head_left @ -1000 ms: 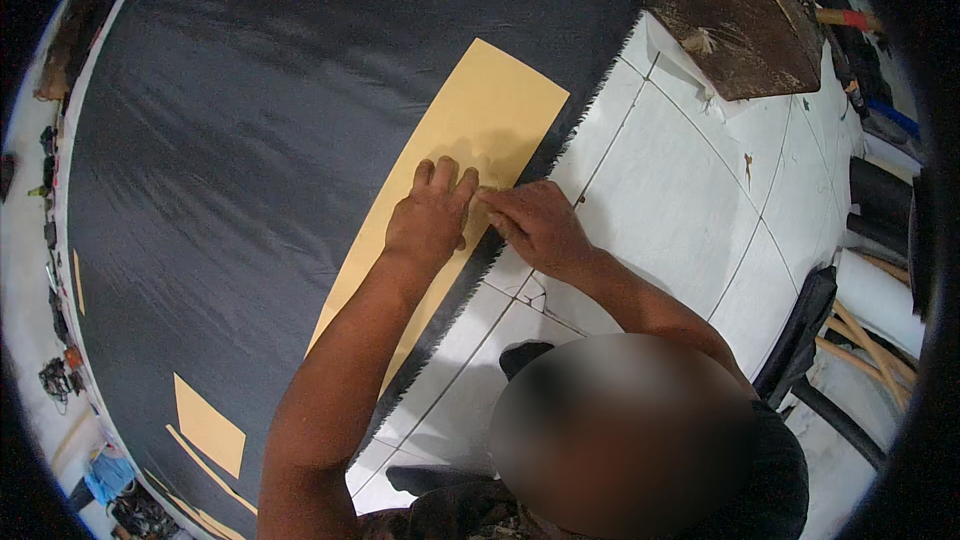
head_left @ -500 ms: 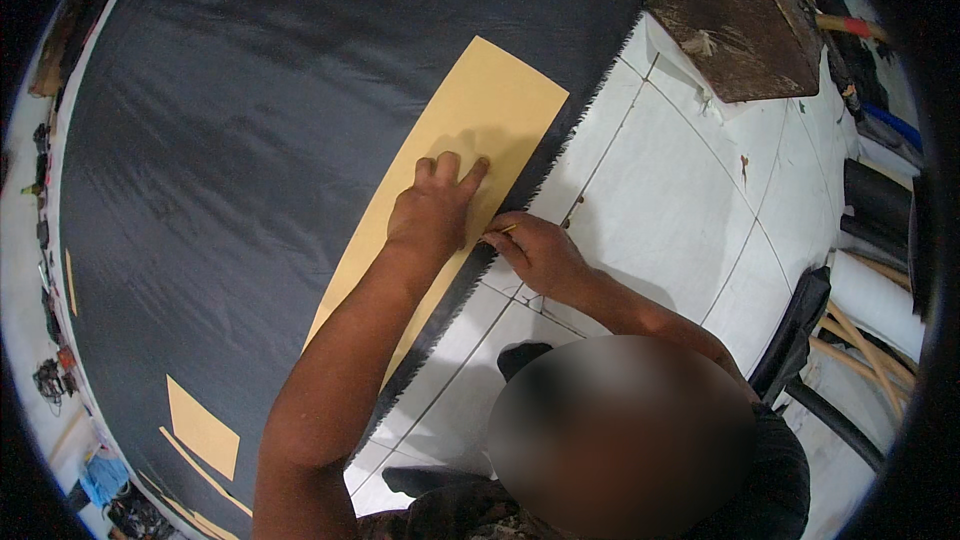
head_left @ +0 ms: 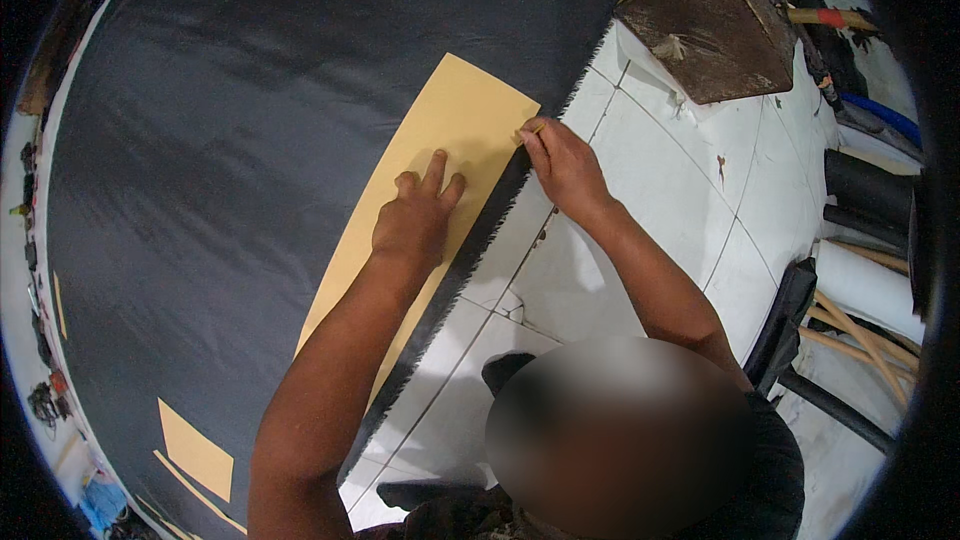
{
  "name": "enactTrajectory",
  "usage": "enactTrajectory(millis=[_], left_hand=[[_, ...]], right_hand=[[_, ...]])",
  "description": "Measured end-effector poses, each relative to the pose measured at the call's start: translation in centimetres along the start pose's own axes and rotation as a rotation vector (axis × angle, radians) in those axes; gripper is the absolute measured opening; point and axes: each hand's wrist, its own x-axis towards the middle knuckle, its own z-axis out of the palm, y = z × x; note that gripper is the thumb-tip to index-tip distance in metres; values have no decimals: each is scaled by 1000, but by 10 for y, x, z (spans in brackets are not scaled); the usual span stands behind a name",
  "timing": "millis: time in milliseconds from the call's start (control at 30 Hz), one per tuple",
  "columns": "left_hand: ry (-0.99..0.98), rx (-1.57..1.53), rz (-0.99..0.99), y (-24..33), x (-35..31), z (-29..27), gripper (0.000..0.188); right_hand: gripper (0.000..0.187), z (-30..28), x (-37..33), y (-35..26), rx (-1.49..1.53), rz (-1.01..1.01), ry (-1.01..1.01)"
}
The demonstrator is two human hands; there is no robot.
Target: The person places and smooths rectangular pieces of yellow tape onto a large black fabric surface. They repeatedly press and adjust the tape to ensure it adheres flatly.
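Note:
A long cream-yellow card pattern piece (head_left: 470, 105) lies flat on a wide sheet of dark grey fabric (head_left: 230, 160). My left hand (head_left: 415, 220) rests on the card with its fingers spread, pressing about its middle. At the card's far right corner, my right hand (head_left: 568, 168) is closed in a pinch round a small, thin yellow stick (head_left: 538, 128), mostly covered by the fingers. Its tip meets the card's right edge, beside the frayed border of the fabric. The card's near end passes under my left forearm.
White floor tiles (head_left: 670, 200) run along the fabric's right side. A brown block-like object (head_left: 715, 35) stands at the far right. Smaller card pieces (head_left: 200, 455) lie at the near left. Rolls of material (head_left: 865, 285) and wooden sticks (head_left: 855, 340) are at the right edge.
My right hand has slid away from me along the card's right edge, from beside my left hand to the far corner. My left hand stays on the card, its fingers slightly shifted.

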Motion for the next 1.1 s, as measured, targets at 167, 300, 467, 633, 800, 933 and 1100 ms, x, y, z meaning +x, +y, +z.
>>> enactTrajectory(millis=[167,300,467,633,800,933,1100], left_hand=[[70,14,17,-3,0,9,117],[79,22,15,0,3,10,124],[63,6,16,-1,3,6,123],[73,-2,20,-3,2,9,122],[79,-26,21,0,2,8,121],[62,-12,14,-3,1,8,119],[65,-31,15,-1,4,10,120]], right_hand=[[21,-5,18,15,8,52,85],[22,-9,27,27,11,97,106],[21,-11,33,28,20,143,110],[22,-7,33,25,16,141,123],[24,-2,30,39,-9,59,166],[23,-2,30,25,-58,129,101],[20,9,-6,5,-63,13,5]])
